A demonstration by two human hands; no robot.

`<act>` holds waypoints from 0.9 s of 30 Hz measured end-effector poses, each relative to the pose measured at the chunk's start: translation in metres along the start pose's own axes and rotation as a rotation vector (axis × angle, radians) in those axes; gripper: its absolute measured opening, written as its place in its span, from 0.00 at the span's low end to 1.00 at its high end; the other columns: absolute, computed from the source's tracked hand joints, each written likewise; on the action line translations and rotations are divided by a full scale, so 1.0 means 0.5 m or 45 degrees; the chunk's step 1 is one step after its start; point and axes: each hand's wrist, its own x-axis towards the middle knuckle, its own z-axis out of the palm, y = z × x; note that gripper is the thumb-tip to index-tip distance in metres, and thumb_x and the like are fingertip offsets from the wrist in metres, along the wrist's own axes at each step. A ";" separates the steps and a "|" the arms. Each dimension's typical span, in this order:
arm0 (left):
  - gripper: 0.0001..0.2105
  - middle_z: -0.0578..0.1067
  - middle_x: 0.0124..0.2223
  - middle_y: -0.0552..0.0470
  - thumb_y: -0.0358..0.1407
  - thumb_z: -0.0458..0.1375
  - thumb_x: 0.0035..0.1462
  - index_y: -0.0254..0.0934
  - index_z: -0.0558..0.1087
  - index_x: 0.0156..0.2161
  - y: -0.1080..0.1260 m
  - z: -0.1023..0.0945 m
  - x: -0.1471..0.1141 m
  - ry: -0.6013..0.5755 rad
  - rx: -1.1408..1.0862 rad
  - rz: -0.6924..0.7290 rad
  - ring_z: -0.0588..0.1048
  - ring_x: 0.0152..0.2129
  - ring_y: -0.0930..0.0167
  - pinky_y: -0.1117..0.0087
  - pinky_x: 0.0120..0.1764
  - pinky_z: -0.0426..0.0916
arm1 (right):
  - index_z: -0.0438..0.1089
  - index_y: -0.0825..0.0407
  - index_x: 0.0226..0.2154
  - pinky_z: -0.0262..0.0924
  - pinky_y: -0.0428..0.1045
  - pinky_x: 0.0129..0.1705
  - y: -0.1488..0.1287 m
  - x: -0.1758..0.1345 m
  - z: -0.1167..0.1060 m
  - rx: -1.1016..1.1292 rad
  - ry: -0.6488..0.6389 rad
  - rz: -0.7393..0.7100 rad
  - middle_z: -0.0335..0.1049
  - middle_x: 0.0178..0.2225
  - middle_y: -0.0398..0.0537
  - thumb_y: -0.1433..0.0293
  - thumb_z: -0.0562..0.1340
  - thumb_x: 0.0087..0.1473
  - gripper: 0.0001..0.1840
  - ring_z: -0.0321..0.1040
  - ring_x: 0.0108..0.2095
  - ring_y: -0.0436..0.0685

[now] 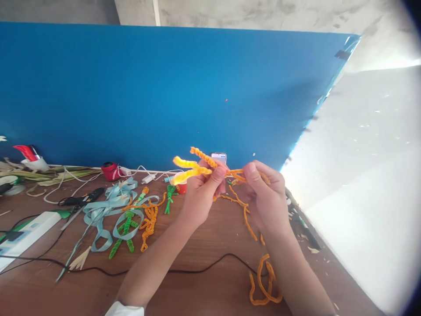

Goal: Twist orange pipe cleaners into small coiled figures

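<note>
Between my two hands is a figure of twisted orange pipe cleaners [202,156], with coiled and fuzzy yellow-orange limbs sticking out to the left. My left hand [205,188] pinches its middle between thumb and fingers. On the other side, my right hand [265,188] grips the thinner orange strands, thumb on top. The strand ends inside the right fist are partly hidden. Below the hands hang or lie loose orange pipe cleaners [245,210]; I cannot tell whether they join the held piece. A curled orange pipe cleaner [269,289] rests on the table by my right forearm.
Left of my hands lie light-blue ribbon [108,197], a green pipe-cleaner figure [126,230] and an orange bundle [149,224]. A white power strip [31,237] and a glue gun [85,197] sit further left. A black cable [197,271] crosses the table. Behind stands a blue panel [164,96].
</note>
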 end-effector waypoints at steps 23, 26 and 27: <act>0.10 0.78 0.42 0.50 0.31 0.63 0.59 0.43 0.76 0.46 0.027 -0.084 0.044 -0.263 1.183 1.089 0.77 0.36 0.73 0.74 0.37 0.69 | 0.57 0.51 0.22 0.33 0.44 0.17 -0.027 0.033 -0.055 0.159 -0.114 0.367 0.37 0.17 0.31 0.57 0.68 0.55 0.24 0.31 0.18 0.44; 0.11 0.79 0.44 0.49 0.32 0.61 0.61 0.44 0.75 0.48 0.018 -0.081 0.037 -0.263 1.385 1.147 0.77 0.34 0.73 0.74 0.35 0.68 | 0.58 0.51 0.23 0.34 0.43 0.17 -0.024 0.035 -0.048 0.227 -0.133 0.423 0.35 0.16 0.30 0.58 0.68 0.55 0.22 0.30 0.18 0.44; 0.10 0.80 0.43 0.48 0.32 0.60 0.62 0.43 0.75 0.48 0.014 -0.078 0.034 -0.253 1.436 1.172 0.78 0.33 0.72 0.73 0.35 0.68 | 0.58 0.51 0.23 0.34 0.43 0.17 -0.023 0.035 -0.045 0.244 -0.125 0.429 0.35 0.16 0.30 0.59 0.68 0.55 0.22 0.30 0.17 0.44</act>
